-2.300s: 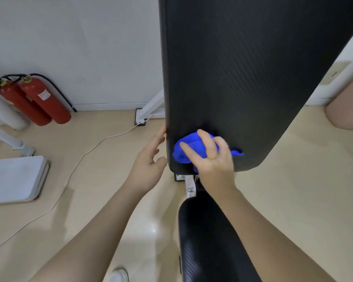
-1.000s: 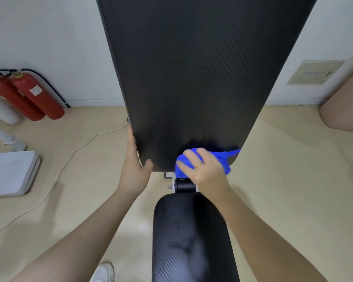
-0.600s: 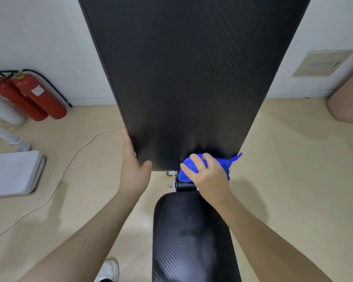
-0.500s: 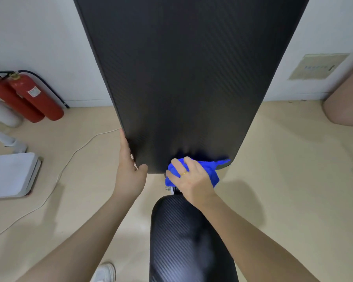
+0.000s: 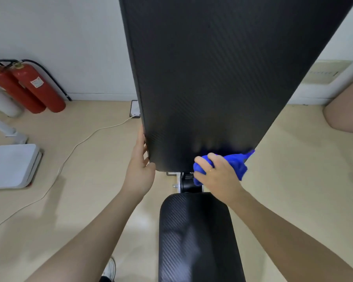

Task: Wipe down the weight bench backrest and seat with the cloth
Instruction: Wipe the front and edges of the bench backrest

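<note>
The black backrest (image 5: pixel 212 78) of the weight bench stands raised in front of me, and the black seat (image 5: pixel 196 231) lies below it. My right hand (image 5: pixel 218 178) grips a bunched blue cloth (image 5: pixel 235 163) at the backrest's bottom edge, right of centre, above the hinge. My left hand (image 5: pixel 140 169) holds the backrest's lower left corner, thumb on the front face and fingers along the side edge.
Two red fire extinguishers (image 5: pixel 29 86) lean on the white wall at left. A white flat platform (image 5: pixel 10 165) lies on the beige floor at far left, with a white cable (image 5: pixel 69 151) running across the floor. A pinkish rounded object (image 5: pixel 346 110) stands at right.
My right hand has slid the cloth along the backrest's bottom edge from the left side to right of centre. My left hand moved from near the edge to gripping the lower left corner.
</note>
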A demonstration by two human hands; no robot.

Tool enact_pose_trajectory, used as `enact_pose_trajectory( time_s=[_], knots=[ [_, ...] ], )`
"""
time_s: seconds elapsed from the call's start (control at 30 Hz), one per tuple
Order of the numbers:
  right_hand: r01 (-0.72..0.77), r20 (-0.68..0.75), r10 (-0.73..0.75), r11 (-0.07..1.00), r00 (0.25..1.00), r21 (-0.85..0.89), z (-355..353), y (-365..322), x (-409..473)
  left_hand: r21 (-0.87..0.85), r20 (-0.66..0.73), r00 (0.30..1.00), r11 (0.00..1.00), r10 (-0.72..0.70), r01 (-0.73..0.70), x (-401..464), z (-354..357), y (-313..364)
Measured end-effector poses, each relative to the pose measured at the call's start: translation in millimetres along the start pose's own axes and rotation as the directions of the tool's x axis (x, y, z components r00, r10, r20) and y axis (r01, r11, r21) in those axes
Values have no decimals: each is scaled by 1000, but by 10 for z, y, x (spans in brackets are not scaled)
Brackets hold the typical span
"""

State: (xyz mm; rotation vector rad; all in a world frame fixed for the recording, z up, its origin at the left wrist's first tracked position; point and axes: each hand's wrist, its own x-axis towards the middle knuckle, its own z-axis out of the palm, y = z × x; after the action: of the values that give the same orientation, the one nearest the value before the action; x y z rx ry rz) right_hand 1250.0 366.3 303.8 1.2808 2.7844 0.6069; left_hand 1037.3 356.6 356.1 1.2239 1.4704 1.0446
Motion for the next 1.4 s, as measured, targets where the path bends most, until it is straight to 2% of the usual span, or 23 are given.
enact_pose_trajectory(
  time_s=[0.03, 0.13, 0.2, 0.3, 0.43, 0.53, 0.57, 0.7, 0.8, 0.9, 1.03, 1.17, 1.23, 1.27, 1.3, 1.33, 1.4],
  knots=[
    [74, -12, -74, 997, 997, -28, -74, -147, 174, -1, 10, 1000, 1000, -7, 7, 9, -45, 10],
    [229, -67, -226, 972, 972, 45, -221, -544, 593, 2, 34, 999, 1000, -24, 24, 67, -185, -11],
    [289, 6, -290, 957, 957, 32, -264, -687, 759, 21, 0, 998, 998, -57, 57, 87, -301, -71],
    [320, -25, -319, 947, 947, 30, -298, -584, 724, 37, -23, 994, 993, -111, 111, 55, -453, -159],
    [159, -89, -162, 986, 983, -40, -350, -145, 403, 37, 6, 987, 987, -158, 157, 78, -581, -224],
    [44, -39, -48, 993, 998, -114, -449, -25, 341, 30, 37, 989, 989, -145, 144, 140, -642, -176],
    [10, -37, -15, 991, 999, -132, -469, -65, 370, 30, 41, 989, 990, -140, 138, 157, -632, -156],
    [150, 0, -152, 978, 988, -144, -566, -538, 788, -12, 86, 995, 998, -59, 61, 243, -705, -2],
    [86, 56, -83, 994, 995, -61, -707, -926, 1186, -51, 100, 995, 999, 7, -1, 315, -1021, 99],
    [-32, 137, 47, 993, 989, -111, -987, -975, 1438, -49, 111, 994, 999, 5, 0, 336, -1327, 173],
    [-286, -25, 288, 935, 957, -211, -1680, -632, 1788, 6, 211, 977, 999, 42, -44, 386, -1489, 479],
    [-427, -190, 386, 858, 903, -285, -2322, -279, 2157, -24, 260, 960, 995, 102, -100, 411, -1530, 791],
    [-448, -237, 389, 843, 890, -299, -2458, -196, 2254, -34, 261, 957, 992, 124, -119, 468, -1561, 920],
    [-413, -223, 357, 856, 907, -312, -2475, -201, 2268, -42, 251, 958, 991, 136, -129, 491, -1573, 987],
    [-345, -149, 311, 871, 939, -349, -2437, -246, 2246, -56, 241, 959, 989, 148, -139, 499, -1581, 1043],
    [-251, -18, 265, 888, 964, -384, -2327, -329, 2192, -74, 228, 960, 986, 160, -147, 497, -1584, 1081],
    [-94, 233, 191, 924, 953, -371, -2098, -491, 2094, -120, 189, 966, 980, 179, -158, 491, -1607, 1124]
  ],
)
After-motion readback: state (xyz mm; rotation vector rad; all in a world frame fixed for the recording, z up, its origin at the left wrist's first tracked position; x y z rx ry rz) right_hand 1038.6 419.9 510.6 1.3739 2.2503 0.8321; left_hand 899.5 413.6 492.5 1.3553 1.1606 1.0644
